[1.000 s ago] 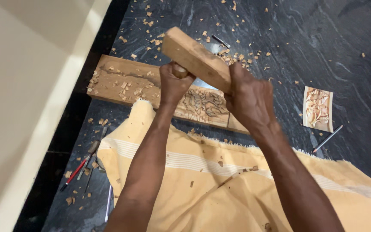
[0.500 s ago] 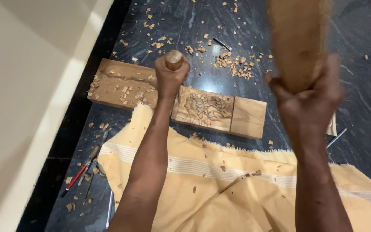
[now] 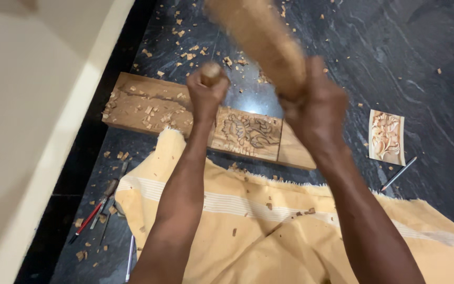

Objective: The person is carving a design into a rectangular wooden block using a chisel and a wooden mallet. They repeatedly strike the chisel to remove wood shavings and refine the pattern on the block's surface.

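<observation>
Two fists at frame centre: left hand grips a chisel handle over the carved plank; right hand clutches a blurred wooden mallet.

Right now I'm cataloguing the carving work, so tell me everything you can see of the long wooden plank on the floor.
The long wooden plank is a pale brown, flat rectangular board lying on the dark marbled floor, running from upper left down to the right. Its middle bears a carved floral relief; the left part looks rough and strewn with wood chips, the right end plain. The left hand, gripping a chisel handle, is over it; the blade's contact is hidden. The yellow cloth reaches its near edge.
</observation>
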